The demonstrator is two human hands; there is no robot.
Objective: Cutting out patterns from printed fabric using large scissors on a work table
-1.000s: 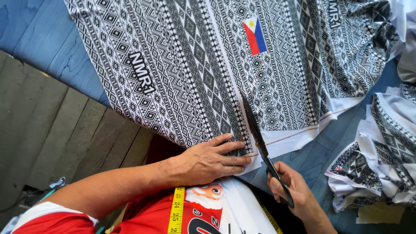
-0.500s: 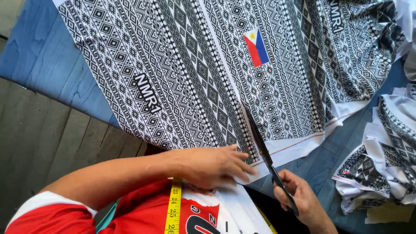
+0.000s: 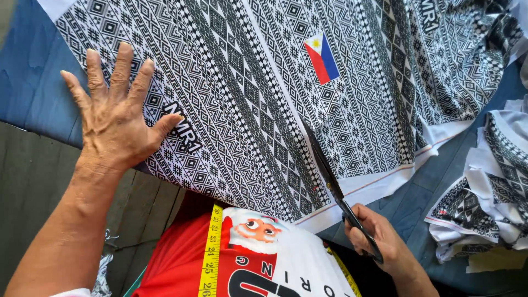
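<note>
The left hand (image 3: 113, 113) has left the cloth's (image 3: 258, 99) near edge beside the scissors (image 3: 335, 190) and now lies flat, fingers spread, far out to the left on the cloth. The blades sit further into the cloth.

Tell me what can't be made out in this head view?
- Scissors: handle loops hidden inside the right hand.
- Scrap pile: cut off by the right edge.
- Tape measure: runs off the bottom edge.
- Table: mostly covered by patterned fabric under the left hand.
</note>
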